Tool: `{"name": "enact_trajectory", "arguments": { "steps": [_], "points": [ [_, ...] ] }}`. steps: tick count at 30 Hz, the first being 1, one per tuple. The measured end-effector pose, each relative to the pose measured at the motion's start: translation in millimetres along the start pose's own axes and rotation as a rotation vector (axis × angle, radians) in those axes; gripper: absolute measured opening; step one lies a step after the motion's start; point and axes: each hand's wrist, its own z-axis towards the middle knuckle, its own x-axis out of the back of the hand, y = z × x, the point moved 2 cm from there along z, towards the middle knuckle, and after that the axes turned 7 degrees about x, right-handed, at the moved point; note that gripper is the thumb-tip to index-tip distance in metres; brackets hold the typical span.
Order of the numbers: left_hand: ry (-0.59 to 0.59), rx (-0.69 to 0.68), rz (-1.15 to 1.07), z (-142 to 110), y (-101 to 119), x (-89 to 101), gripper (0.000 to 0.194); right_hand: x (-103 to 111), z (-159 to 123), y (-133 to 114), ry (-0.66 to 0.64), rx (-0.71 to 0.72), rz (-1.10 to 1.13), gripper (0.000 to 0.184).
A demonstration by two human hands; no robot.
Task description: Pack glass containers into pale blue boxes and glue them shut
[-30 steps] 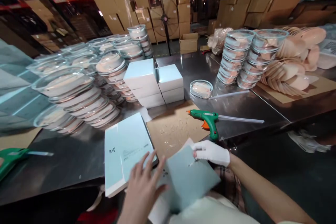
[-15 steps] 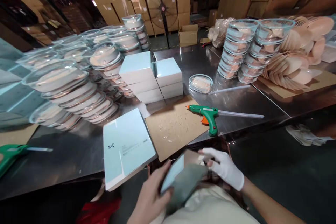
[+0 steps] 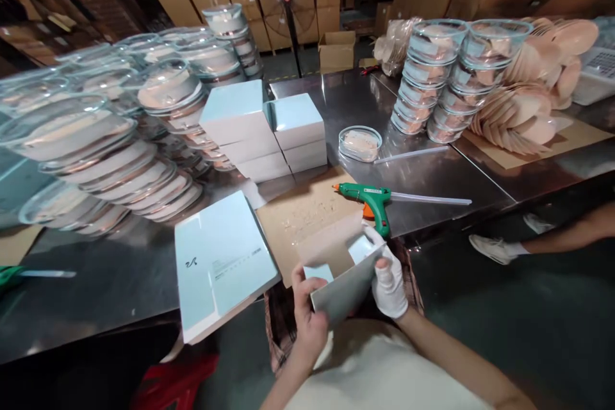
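Both hands hold a light blue carton blank (image 3: 342, 282), partly opened into a box, just below the table's near edge. My bare left hand (image 3: 307, 317) grips its lower left corner. My right hand (image 3: 390, 282), in a white glove, pinches its right side. A stack of flat light blue blanks (image 3: 218, 262) lies on the steel table to the left. A green glue gun (image 3: 372, 198) with a glue stick in it lies just beyond my right hand, beside a brown cardboard sheet (image 3: 298, 218).
Finished light blue boxes (image 3: 266, 131) are stacked mid-table. Stacks of clear round containers stand at left (image 3: 120, 141) and at back right (image 3: 442, 77), one single container (image 3: 359, 143) between them. Beige round pads (image 3: 533, 102) pile at right. Another person's leg and shoe (image 3: 494, 248) show at right.
The blank was flat on my lap a second ago; both hands lifted and folded it open into a box shape. The view tilted down slightly.
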Motion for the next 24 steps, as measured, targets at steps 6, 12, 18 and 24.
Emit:
{"name": "enact_trajectory", "arguments": {
  "steps": [6, 12, 18, 24],
  "points": [
    [0.01, -0.232, -0.081, 11.4, 22.1, -0.9, 0.058, 3.9, -8.3, 12.5, 0.289, -0.082, 0.128, 0.061],
    [-0.129, -0.22, 0.065, 20.9, 4.1, 28.1, 0.024, 40.7, 32.9, 17.8, 0.002, -0.136, -0.202, 0.049],
    [-0.061, -0.123, 0.031, 27.7, -9.5, 24.3, 0.024, 63.2, 121.1, 28.9, -0.23, -0.462, -0.842, 0.031],
    [0.041, -0.008, -0.03, 42.0, -6.1, 17.6, 0.024, 68.1, 123.2, 18.6, -0.161, -0.489, -0.533, 0.03]
  ]
}}
